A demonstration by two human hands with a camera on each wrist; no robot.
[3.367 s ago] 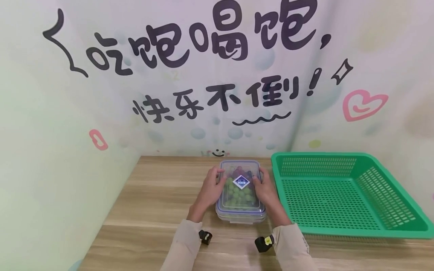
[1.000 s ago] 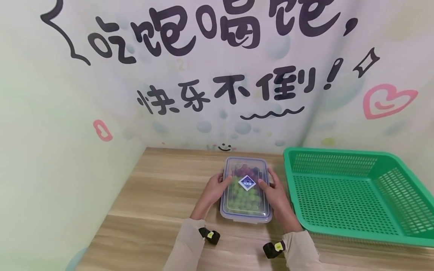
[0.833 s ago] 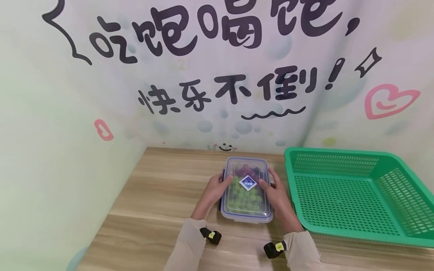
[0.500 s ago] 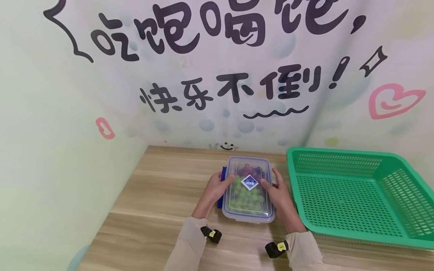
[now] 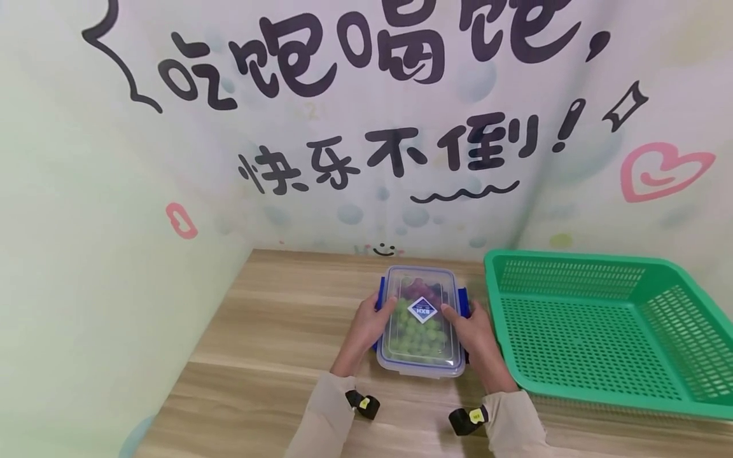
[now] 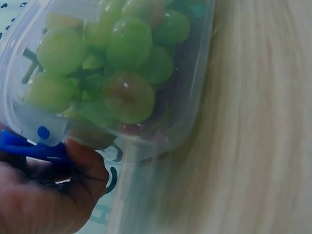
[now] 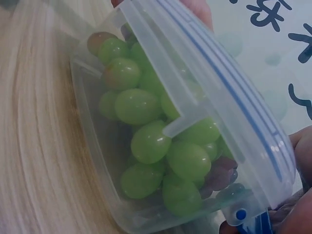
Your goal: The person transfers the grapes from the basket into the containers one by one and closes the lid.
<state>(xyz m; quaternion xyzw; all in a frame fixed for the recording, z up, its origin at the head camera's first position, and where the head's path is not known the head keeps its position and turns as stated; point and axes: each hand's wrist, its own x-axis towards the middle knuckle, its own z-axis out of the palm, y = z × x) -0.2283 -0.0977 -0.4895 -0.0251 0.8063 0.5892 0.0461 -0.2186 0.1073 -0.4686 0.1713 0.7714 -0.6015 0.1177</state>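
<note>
A clear plastic food container point(image 5: 420, 370) with a blue-lined lid lies between both hands on the table. Green grapes point(image 5: 420, 340) fill its near part, with dark red ones farther back, under a blue-and-white label point(image 5: 422, 310). My left hand point(image 5: 369, 321) grips the left side, thumb on the lid and fingers at the blue latch point(image 6: 29, 147). On the opposite side my right hand point(image 5: 476, 331) grips likewise, its thumb by the label and fingers near the other blue latch point(image 5: 464, 298). Both latches stick outward from the lid.
An open green mesh basket point(image 5: 572, 343) stands close to the right of the right hand. A printed white backdrop point(image 5: 321, 222) rises at the wood-grain table's point(image 5: 275, 318) back edge, and a pale wall point(image 5: 103, 286) borders the left.
The left blue latch has swung out from the container's side, then the right one. The right fingers have drawn down along the side. Both hands have kept their hold.
</note>
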